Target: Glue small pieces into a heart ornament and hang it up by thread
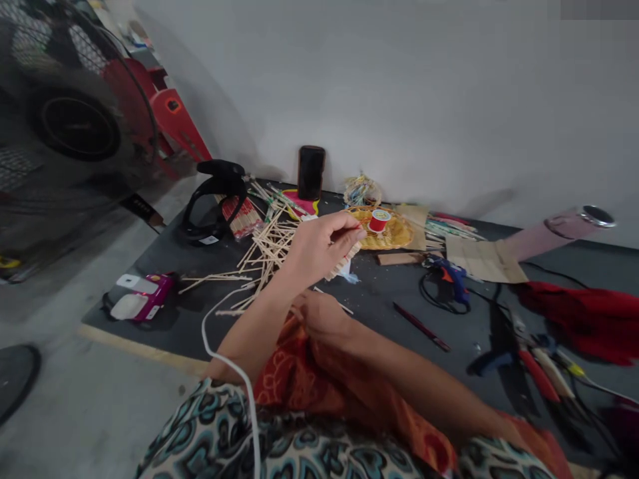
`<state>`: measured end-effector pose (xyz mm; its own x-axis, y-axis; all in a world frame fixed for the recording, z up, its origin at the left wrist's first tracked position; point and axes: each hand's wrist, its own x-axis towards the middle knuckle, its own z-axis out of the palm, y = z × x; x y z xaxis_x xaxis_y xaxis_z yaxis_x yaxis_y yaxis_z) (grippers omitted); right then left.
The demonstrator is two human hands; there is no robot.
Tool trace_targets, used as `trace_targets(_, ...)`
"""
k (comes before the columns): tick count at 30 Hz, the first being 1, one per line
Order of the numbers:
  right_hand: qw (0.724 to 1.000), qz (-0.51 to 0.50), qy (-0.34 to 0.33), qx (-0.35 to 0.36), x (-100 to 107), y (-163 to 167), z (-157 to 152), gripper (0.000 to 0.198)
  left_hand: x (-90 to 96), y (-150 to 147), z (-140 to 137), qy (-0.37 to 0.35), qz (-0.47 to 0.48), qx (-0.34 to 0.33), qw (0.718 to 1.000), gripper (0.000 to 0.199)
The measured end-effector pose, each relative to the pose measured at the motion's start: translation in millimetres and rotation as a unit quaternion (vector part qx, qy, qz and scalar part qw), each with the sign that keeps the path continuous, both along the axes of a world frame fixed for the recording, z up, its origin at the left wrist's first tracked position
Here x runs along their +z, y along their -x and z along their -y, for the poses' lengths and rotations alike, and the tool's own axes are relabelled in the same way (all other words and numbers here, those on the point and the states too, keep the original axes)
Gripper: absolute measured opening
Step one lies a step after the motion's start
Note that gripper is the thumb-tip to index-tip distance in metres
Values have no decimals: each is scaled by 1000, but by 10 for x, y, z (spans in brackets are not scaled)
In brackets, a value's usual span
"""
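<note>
My left hand [322, 246] is raised over the table with thumb and forefinger pinched together; a speck of red shows at the pinch, but what it holds is too small to name. Partly behind it sits a small row of pale sticks [344, 264] with red marks, and a white and light-blue scrap [352, 276] lies beside it. Lower down, my right hand [322, 316] is closed near my left forearm, above an orange-red cloth [319, 379] on my lap; its grip is hidden. A spool of red thread [378, 221] stands on a yellow woven tray [399, 233].
Loose wooden sticks [269, 249] spread to the left, near a black headband-like device [214, 206] and a purple device [147, 296]. A phone [311, 173] leans on the wall. Rightward are a glue gun [452, 279], a pen [422, 326], pliers [536, 372] and a pink bottle [554, 233].
</note>
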<state>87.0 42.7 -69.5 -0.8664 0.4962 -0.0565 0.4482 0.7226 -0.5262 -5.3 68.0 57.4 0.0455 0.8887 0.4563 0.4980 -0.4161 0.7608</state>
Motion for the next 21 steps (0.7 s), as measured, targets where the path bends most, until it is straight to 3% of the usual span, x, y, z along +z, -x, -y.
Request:
trace_targets(4,999,-15,16,-48,29,-296,-28,20,-92,-40,-71,31,7,-15,999,18)
trace_targets(6,998,-32,36,-29,58,-336,-29,22,-142,-53,-98,39,1,-12,999,20)
trace_targets(9,984,-66,133,98,219,-438,-83,30,-193,-36,-92,68,-4,-24,997,24)
trace_targets(11,951,-51,233,197,404,-647,-180,29,-201,-12,-43,89,-1,-42,995,22)
trace_targets(13,914,-23,327,237,594,-980,-324,28,-188,-5,40,111,-9,-55,992,22)
trace_targets(16,883,-5,452,128,760,-1520,-597,38,-160,-62,194,125,-50,-61,989,21)
trace_targets(19,902,-119,414,-40,731,-1778,-892,37,-171,-184,340,138,-84,-96,982,17)
trace_targets(21,913,-161,355,-120,639,-1712,-1081,35,-217,-273,420,148,-94,-122,977,17)
